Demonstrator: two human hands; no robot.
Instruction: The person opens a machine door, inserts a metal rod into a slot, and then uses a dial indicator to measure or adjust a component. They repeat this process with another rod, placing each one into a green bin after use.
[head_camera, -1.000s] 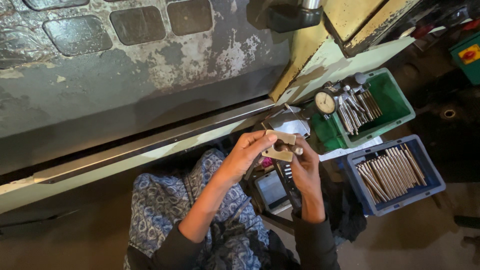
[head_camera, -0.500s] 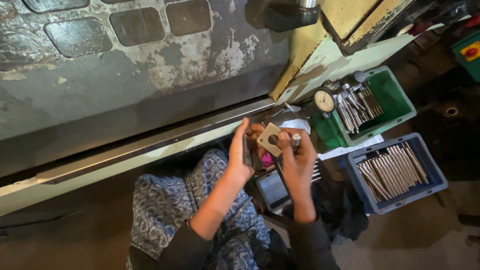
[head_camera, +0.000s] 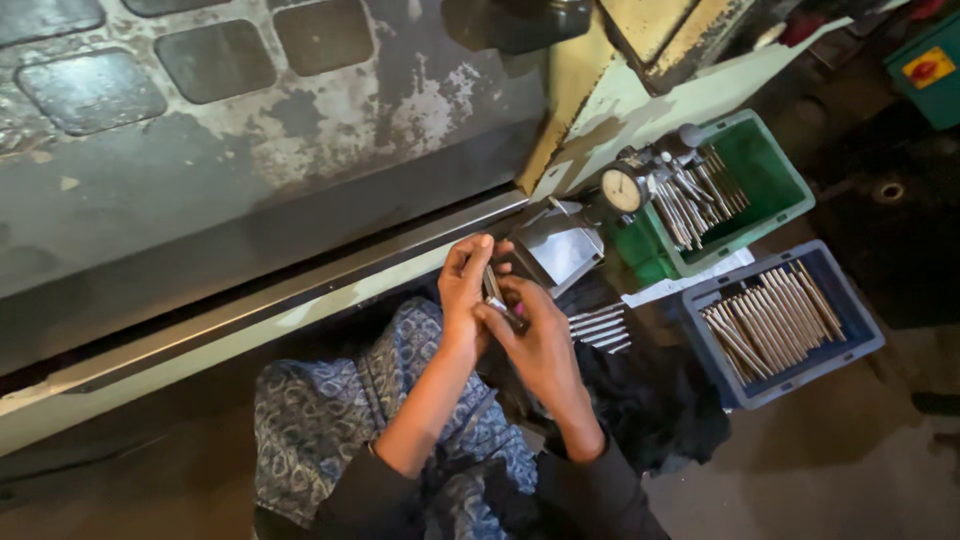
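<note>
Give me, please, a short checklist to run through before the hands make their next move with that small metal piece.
1. Both hands on the piece: left hand and right hand meet around the small metal piece. Ok.
2. Grip secure: the fingers hide most of it. Cannot tell.
3. Blue tray within view, holding metal rods. Ok.
4. Green tray upright, with rods inside. Ok.
5. Dial gauge standing beside the green tray, its face visible; the reading is too small to tell. Cannot tell.
6. Loose rods lying next to the right hand, apart from it. Ok.
</note>
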